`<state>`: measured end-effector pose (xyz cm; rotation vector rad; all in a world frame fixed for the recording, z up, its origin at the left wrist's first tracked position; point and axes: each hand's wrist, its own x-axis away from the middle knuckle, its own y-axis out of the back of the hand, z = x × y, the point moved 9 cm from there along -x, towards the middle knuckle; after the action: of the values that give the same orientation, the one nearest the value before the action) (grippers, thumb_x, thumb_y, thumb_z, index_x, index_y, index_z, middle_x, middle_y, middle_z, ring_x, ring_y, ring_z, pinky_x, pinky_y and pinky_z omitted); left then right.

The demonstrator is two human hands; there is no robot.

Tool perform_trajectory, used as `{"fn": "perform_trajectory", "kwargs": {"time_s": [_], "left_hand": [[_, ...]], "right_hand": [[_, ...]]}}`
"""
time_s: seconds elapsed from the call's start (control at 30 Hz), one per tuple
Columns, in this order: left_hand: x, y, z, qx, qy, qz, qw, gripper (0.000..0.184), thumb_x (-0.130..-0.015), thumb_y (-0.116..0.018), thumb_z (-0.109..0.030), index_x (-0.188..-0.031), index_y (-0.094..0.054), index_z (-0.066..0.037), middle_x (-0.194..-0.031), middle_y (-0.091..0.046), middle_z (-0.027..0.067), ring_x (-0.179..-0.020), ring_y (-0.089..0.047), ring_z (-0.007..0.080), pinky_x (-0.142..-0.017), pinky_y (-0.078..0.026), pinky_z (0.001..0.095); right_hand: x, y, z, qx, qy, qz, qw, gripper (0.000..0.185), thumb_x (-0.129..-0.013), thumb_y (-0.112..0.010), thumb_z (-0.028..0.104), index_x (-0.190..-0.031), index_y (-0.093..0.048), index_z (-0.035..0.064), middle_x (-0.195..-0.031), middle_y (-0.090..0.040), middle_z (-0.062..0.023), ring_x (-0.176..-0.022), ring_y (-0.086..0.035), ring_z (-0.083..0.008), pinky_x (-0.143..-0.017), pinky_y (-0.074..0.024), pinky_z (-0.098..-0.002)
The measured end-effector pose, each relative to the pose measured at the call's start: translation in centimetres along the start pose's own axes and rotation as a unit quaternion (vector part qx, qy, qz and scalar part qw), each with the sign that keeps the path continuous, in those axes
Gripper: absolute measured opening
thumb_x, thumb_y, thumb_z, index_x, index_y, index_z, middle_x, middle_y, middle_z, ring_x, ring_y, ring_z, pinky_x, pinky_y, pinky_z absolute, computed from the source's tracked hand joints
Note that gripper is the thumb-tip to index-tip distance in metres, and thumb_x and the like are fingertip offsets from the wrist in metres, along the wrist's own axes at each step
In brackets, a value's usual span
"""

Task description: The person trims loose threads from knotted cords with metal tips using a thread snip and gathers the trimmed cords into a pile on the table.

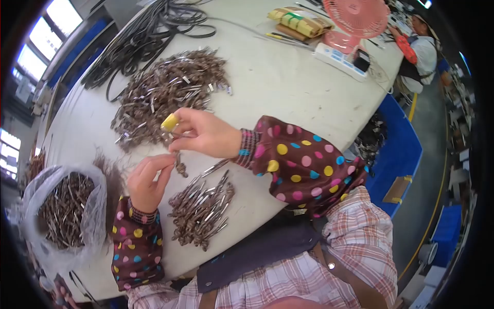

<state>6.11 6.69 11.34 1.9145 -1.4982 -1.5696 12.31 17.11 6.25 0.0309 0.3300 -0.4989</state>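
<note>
My right hand (208, 135), with a yellow wrap (170, 122) on one finger, is closed in a pinch. From its fingertips hangs a small brown knotted cord (181, 168). My left hand (147, 181) meets it from the lower left, its thumb and fingers pinched at the upper end of the same cord; the exact grip is partly hidden. Behind both hands spreads a large heap of brown knotted cords (164, 87) with shiny silver tips. Nearer my body lies a smaller pile of similar cords (200, 208), their silver ends pointing mostly up and right.
A clear plastic bag (98, 206) full of brown cords stands at the left. Coiled dark cords (154, 31) lie at the back. Beyond are packages (301, 23), a power strip (339, 61) and a pink fan (357, 18). A blue bin (399, 149) stands right; another person (424, 56) sits farther off.
</note>
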Motion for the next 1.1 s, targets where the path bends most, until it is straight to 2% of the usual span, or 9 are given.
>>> {"fn": "perform_trajectory", "kwargs": {"time_s": [0.1, 0.17, 0.23, 0.27, 0.33, 0.47, 0.6, 0.83, 1.1], "left_hand": [[0.9, -0.4, 1.3, 0.086, 0.061, 0.013, 0.994, 0.01, -0.079, -0.062, 0.003, -0.089, -0.063, 0.0, -0.087, -0.067, 0.0102, -0.078, -0.066, 0.018, -0.067, -0.051, 0.0267], [2.3, -2.9, 4.1, 0.344, 0.169, 0.025, 0.923, 0.008, -0.09, -0.051, 0.0, -0.097, -0.053, 0.001, -0.091, -0.066, 0.0117, -0.086, -0.064, 0.0149, -0.071, -0.05, 0.0256], [2.4, -4.4, 3.8, 0.46, 0.201, 0.055, 0.863, 0.006, -0.094, -0.043, -0.004, -0.098, -0.047, -0.001, -0.099, -0.062, 0.0168, -0.091, -0.063, 0.0222, -0.081, -0.049, 0.0322], [2.3, -4.4, 3.9, 0.467, 0.199, 0.055, 0.86, 0.007, -0.094, -0.044, -0.004, -0.098, -0.047, 0.0, -0.097, -0.063, 0.0151, -0.09, -0.062, 0.0194, -0.08, -0.048, 0.0296], [2.4, -4.6, 4.1, 0.483, 0.195, 0.057, 0.852, 0.008, -0.095, -0.045, -0.005, -0.098, -0.048, 0.001, -0.093, -0.063, 0.0116, -0.088, -0.06, 0.0138, -0.078, -0.047, 0.0245], [2.3, -3.4, 5.5, 0.405, 0.194, 0.005, 0.893, 0.008, -0.095, -0.045, -0.006, -0.097, -0.048, 0.001, -0.09, -0.063, 0.0102, -0.081, -0.058, 0.0112, -0.076, -0.046, 0.0242], [2.1, -2.2, 5.5, 0.331, 0.182, -0.031, 0.925, 0.008, -0.094, -0.048, -0.006, -0.096, -0.05, 0.0, -0.085, -0.063, 0.0074, -0.074, -0.057, 0.0094, -0.071, -0.046, 0.0231], [2.6, -1.9, 6.3, 0.217, 0.212, -0.015, 0.953, 0.008, -0.09, -0.055, -0.009, -0.094, -0.057, -0.002, -0.077, -0.06, 0.0041, -0.067, -0.053, 0.0074, -0.062, -0.043, 0.0216], [1.7, -1.6, 4.6, 0.145, 0.168, 0.031, 0.975, 0.005, -0.086, -0.059, -0.006, -0.089, -0.059, -0.002, -0.08, -0.062, 0.0072, -0.07, -0.059, 0.0169, -0.064, -0.047, 0.0261]], "right_hand": [[0.2, -0.8, 0.3, -0.068, -0.029, 0.021, 0.997, 0.036, -0.084, -0.06, 0.002, -0.116, -0.043, -0.0018, -0.096, -0.062, -0.0103, -0.092, -0.06, -0.0128, -0.08, -0.048, -0.0246], [0.3, -1.0, 0.5, -0.048, -0.046, 0.013, 0.998, 0.038, -0.084, -0.06, 0.002, -0.117, -0.042, -0.0016, -0.096, -0.062, -0.0097, -0.085, -0.059, -0.01, -0.073, -0.0471, -0.0214], [0.6, -0.7, 0.8, -0.005, -0.057, -0.007, 0.998, 0.038, -0.085, -0.06, 0.002, -0.118, -0.042, -0.0017, -0.096, -0.063, -0.009, -0.082, -0.059, -0.008, -0.07, -0.0456, -0.0192], [0.7, -0.7, 0.6, 0.019, -0.044, -0.016, 0.999, 0.041, -0.084, -0.062, 0.004, -0.119, -0.042, -0.0007, -0.096, -0.063, -0.0067, -0.068, -0.054, -0.0043, -0.06, -0.0416, -0.0173], [0.8, -0.5, 1.4, 0.09, -0.04, -0.04, 0.994, 0.043, -0.084, -0.063, 0.008, -0.12, -0.041, 0.0005, -0.091, -0.061, -0.0042, -0.061, -0.049, -0.0032, -0.055, -0.0391, -0.0175], [1.0, 0.9, 2.9, 0.229, 0.005, -0.099, 0.968, 0.04, -0.083, -0.065, 0.028, -0.108, -0.049, 0.0014, -0.082, -0.061, -0.0053, -0.059, -0.056, -0.013, -0.056, -0.0454, -0.0258], [0.9, 0.0, 3.5, 0.302, 0.026, -0.034, 0.952, 0.033, -0.083, -0.063, 0.037, -0.084, -0.055, 0.0055, -0.07, -0.056, -0.0085, -0.061, -0.057, -0.0246, -0.056, -0.0449, -0.0313], [1.0, -1.0, 3.3, 0.408, 0.057, 0.006, 0.911, 0.032, -0.082, -0.062, 0.038, -0.078, -0.053, 0.0079, -0.068, -0.055, -0.0066, -0.062, -0.056, -0.0262, -0.053, -0.0424, -0.0347], [1.2, -1.7, 3.5, 0.452, 0.064, 0.053, 0.888, 0.027, -0.081, -0.063, 0.034, -0.078, -0.054, 0.009, -0.071, -0.057, -0.0054, -0.063, -0.058, -0.0241, -0.054, -0.0437, -0.0342]]}}
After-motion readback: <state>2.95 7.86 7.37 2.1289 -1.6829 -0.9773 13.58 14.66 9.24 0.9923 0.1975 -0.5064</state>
